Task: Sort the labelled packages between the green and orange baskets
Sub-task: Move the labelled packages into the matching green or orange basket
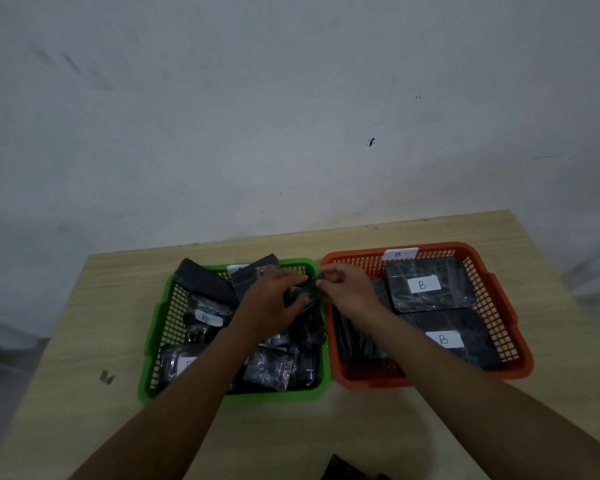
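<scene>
Looking down, I see a wooden table [94, 341] against a grey wall [257, 116], bare wood flanking both baskets, my left hand [267, 299] and right hand [347, 289] pinching one dark package [309, 291].

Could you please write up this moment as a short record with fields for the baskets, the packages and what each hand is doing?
surface: wooden table
green basket: left of the orange one, piled with dark wrapped packages
orange basket: tag marked B on its far rim; holds flat packages labelled B
held package: dark, over the gap between the baskets; its label is not visible
left hand: holds the package
right hand: pinches the same package
</scene>
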A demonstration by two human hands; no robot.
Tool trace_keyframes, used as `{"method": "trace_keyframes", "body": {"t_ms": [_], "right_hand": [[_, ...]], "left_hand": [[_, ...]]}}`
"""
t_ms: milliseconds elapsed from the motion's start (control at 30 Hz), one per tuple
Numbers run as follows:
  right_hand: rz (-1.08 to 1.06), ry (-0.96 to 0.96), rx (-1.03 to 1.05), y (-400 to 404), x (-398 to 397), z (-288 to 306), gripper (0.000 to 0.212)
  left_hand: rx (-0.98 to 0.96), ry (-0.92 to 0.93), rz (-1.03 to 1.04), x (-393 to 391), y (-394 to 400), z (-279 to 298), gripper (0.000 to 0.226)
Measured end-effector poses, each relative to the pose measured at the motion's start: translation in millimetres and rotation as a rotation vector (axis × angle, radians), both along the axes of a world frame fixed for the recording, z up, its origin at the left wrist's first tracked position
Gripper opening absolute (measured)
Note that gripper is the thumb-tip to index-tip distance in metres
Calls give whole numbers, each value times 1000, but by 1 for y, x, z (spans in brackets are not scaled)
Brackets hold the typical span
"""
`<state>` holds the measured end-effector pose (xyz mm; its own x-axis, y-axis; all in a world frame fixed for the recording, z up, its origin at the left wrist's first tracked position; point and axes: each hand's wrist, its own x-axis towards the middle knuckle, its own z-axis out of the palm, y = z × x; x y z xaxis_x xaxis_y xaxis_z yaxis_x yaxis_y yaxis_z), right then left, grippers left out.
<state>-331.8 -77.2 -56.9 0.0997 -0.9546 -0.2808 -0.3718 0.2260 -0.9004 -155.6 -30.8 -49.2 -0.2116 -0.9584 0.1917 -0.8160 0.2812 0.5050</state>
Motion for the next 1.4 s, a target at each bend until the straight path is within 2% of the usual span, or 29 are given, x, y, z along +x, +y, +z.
{"method": "trace_keyframes", "body": {"t_ms": [100, 200, 367, 500, 633, 700, 767, 900, 1000, 1033, 1133, 1233, 1333, 1400], "right_hand": [[-43, -56, -16, -3, -10, 14, 12], [-93, -117, -21, -4, -23, 30, 11], [-146, -255, -5, -5, -36, 47, 12], [-200, -293, -30, -1, -46, 48, 21], [-177, -257, -8, 5, -56, 35, 26], [-146, -219, -5, 8, -60, 27, 27], [-140, -243, 22, 11, -61, 22, 26], [-166, -360, 101, 13, -66, 11, 23], [-191, -333, 133, 14, -78, 2, 28], [-209, -322, 138, 14, -83, -1, 28], [-263, -217, 122, 14, -96, -9, 24], [-255, -68, 109, 17, -96, -19, 22], [-219, 6, 130, 20, -86, -31, 21], [-187, 33, 133, 18, -76, -39, 22]], "left_hand": [[16, -2, -8, -5, 4, 0, 54], [34, 19, 20, -12, 4, -1, 62], [7, 138, 23, -33, -2, 2, 51], [93, 415, 100, -48, -8, 8, 37], [448, 960, 340, -56, -13, 14, 27], [543, 1081, 377, -60, -14, 15, 29], [594, 1095, 360, -63, -13, 14, 32], [679, 1064, 257, -74, -4, 8, 30], [683, 958, 211, -85, -1, 2, 29], [645, 864, 200, -88, -3, 1, 28], [398, 427, 196, -92, -15, 1, 32], [217, 158, 146, -87, -33, 5, 37], [230, -14, 66, -76, -54, 6, 39], [269, -82, 90, -70, -65, 3, 45]]}}
